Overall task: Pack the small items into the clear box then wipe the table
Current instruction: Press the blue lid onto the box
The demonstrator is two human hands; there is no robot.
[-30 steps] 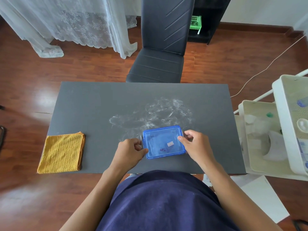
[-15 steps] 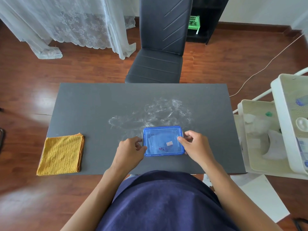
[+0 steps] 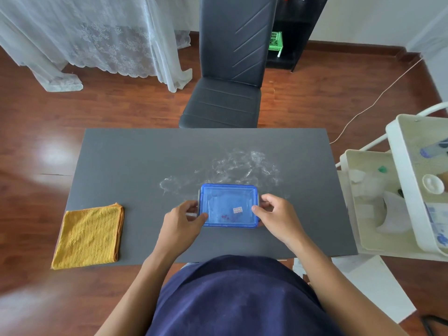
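Left hand (image 3: 184,218) and right hand (image 3: 274,212) face each other, fingers curled; grip apparently light.

One grey table (image 3: 135,161) carries one clear box with a blue lid (image 3: 229,206), one folded yellow cloth (image 3: 89,235) at the table's left end, and one white smear (image 3: 237,168). Two hands (image 3: 181,219) (image 3: 278,215) flank the box. Behind the table: one chair (image 3: 225,103). Inside the box, perhaps two or three small purple items (image 3: 225,217).
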